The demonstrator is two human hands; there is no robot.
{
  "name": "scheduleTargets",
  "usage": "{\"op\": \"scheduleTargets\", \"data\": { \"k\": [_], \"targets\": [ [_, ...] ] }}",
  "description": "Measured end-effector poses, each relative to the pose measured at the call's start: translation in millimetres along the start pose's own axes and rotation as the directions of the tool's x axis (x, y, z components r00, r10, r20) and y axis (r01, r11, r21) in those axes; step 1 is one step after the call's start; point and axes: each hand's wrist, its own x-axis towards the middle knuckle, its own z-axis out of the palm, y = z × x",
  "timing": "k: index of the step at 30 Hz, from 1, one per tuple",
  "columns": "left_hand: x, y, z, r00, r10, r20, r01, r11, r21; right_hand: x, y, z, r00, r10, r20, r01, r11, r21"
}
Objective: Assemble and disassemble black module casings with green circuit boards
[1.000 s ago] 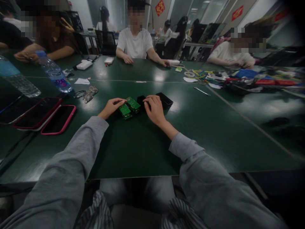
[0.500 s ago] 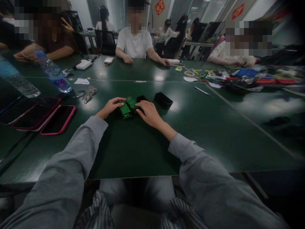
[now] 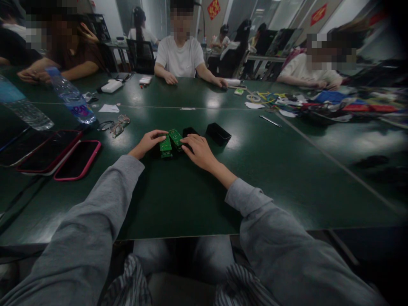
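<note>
Two green circuit boards lie close together on the dark green table in front of me. My left hand (image 3: 149, 142) grips the left circuit board (image 3: 165, 146), thumb and fingers at its far end. On the right circuit board (image 3: 175, 137) rest the fingertips of my right hand (image 3: 198, 149), closed around its right edge. The boards touch or nearly touch at their far ends and spread apart towards me. Just beyond my right hand sits a black box (image 3: 189, 131), partly covered by my fingers. A second black open box (image 3: 218, 134) stands to its right.
Phones, among them a pink-cased phone (image 3: 78, 160), lie at left near a water bottle (image 3: 72, 97) and eyeglasses (image 3: 120, 125). A silver pen-like tool (image 3: 270, 121) lies at right, before a heap of cables (image 3: 331, 104). Other people sit around the table's far side.
The left circuit board has turned in my left hand, its near end swinging left, so the gap between the boards has widened. My right hand has hardly moved.
</note>
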Motion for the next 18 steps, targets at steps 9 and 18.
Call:
{"op": "scheduleTargets", "data": {
  "k": [9, 18],
  "targets": [
    [0.5, -1.4, -0.6, 1.0, 0.005, -0.006, -0.005, 1.0, 0.013, 0.1, -1.3, -1.4, 1.0, 0.003, 0.001, -0.003, 1.0, 0.011],
    [0.7, -0.6, 0.1, 1.0, 0.0, 0.003, 0.0, 1.0, 0.007, 1.0, 1.0, 0.4, 0.998, 0.047, -0.041, -0.046, 0.999, 0.02]
  ]
}}
